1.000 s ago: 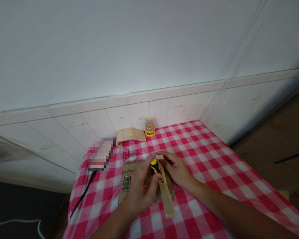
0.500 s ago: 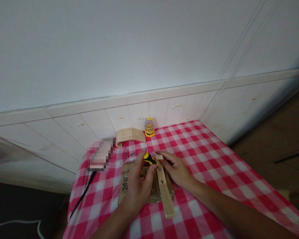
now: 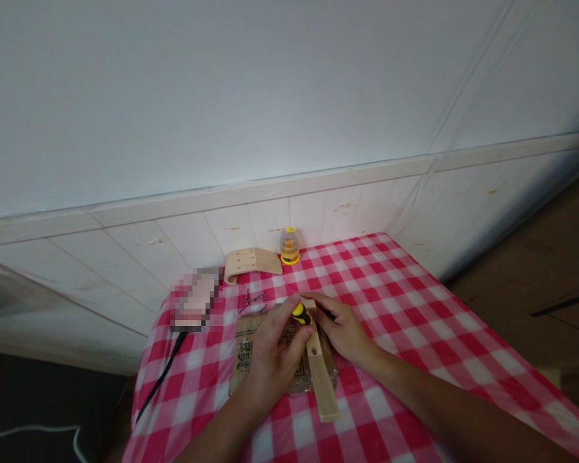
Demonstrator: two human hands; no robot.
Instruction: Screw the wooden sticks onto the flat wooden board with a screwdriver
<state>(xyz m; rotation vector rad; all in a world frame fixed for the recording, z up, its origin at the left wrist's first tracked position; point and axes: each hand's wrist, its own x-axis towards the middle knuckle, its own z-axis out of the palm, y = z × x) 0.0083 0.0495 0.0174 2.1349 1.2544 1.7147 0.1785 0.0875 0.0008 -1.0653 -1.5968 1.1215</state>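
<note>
My left hand [image 3: 277, 344] is closed round a small yellow and black screwdriver [image 3: 301, 314], its thumb and fingers on the handle. The screwdriver's tip is hidden behind the thumb, over the upper part of a pale wooden strip [image 3: 323, 379]. My right hand [image 3: 345, 331] grips the far end of that strip from the right, fingers curled along its side. A dark round hole or fitting shows in the strip just below the left thumb. Under the strip lies a flat brown package [image 3: 244, 357] with dark printed lettering and a shiny wrap.
Several dark screws or pins [image 3: 253, 299] lie beyond the package. A bent wooden piece with holes [image 3: 253, 260] and a clear, yellow-based bit container [image 3: 290, 246] stand by the wall. A blurred-out object [image 3: 197, 299] with a black strap is at left on the checked tablecloth [image 3: 395, 296].
My left hand has shifted slightly right with the screwdriver, whose handle now stands over the strip and covers the upper fitting. My right hand and the strip stay almost in place.
</note>
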